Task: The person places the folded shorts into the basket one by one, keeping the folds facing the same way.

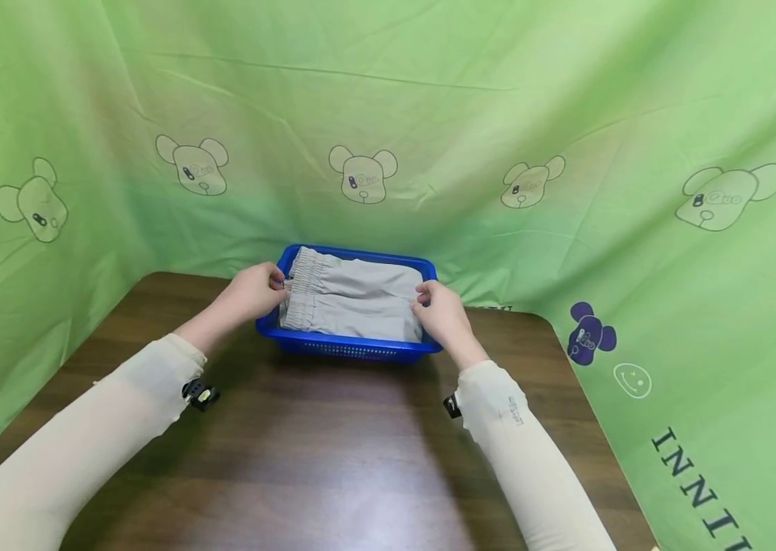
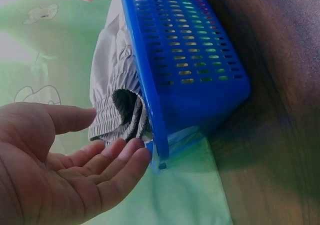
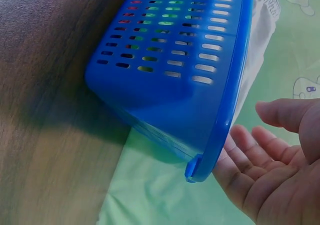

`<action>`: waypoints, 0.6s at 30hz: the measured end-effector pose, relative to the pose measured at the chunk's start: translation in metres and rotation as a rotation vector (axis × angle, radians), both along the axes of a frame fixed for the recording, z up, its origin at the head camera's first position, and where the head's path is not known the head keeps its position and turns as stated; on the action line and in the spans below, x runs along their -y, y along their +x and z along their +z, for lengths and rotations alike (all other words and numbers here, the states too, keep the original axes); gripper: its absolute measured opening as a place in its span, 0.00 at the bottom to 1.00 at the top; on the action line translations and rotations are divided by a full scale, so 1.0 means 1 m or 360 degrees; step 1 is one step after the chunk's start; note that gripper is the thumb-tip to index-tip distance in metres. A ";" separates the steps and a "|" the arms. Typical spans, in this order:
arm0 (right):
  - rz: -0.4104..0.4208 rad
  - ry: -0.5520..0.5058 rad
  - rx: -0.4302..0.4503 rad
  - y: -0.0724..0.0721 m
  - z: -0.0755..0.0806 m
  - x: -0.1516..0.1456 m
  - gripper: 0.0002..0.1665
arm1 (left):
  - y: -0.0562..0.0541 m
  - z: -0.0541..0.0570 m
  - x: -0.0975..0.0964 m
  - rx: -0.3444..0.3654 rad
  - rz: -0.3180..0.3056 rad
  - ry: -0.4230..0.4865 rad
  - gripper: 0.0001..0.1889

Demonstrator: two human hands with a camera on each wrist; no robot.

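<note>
A folded pair of light grey pants with a gathered elastic waistband lies in a blue plastic basket, filling its top. The waistband faces left, and its folded layers show in the left wrist view. At that end is my left hand, thumb apart from the loosely bent fingers, fingertips right at the waistband and rim. My right hand is at the opposite end, its fingers slightly bent beside the rim and its thumb held away from them.
The basket stands at the far side of a brown wooden table. Behind and beside it hangs a green curtain printed with bear heads. Red, green and yellowish colours show through the slots in the basket's side.
</note>
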State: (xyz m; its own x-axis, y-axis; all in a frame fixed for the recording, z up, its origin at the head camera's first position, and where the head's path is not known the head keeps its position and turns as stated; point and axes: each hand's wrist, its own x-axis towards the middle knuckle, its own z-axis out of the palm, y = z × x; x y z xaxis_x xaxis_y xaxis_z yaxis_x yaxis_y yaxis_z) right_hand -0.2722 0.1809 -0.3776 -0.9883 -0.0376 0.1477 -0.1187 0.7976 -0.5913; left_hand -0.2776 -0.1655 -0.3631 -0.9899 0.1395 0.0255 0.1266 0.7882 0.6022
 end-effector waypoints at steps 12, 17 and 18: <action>0.0052 0.0081 -0.0059 0.011 0.001 -0.003 0.20 | 0.016 -0.005 -0.003 -0.0233 -0.0280 -0.0020 0.13; 0.0086 0.0085 -0.0086 0.020 0.002 -0.005 0.18 | 0.024 -0.005 -0.001 -0.0333 -0.0372 -0.0061 0.12; 0.0092 0.0086 -0.0091 0.022 0.002 -0.005 0.18 | 0.026 -0.004 0.000 -0.0359 -0.0385 -0.0075 0.12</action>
State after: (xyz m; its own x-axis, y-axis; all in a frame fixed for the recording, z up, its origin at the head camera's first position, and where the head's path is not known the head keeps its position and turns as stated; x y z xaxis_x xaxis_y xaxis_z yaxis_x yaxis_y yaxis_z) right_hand -0.2506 0.1856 -0.3761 -0.9742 -0.1037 0.2002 -0.1978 0.8192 -0.5384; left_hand -0.2515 -0.1650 -0.3676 -0.8981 0.3759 0.2284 0.4395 0.7454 0.5012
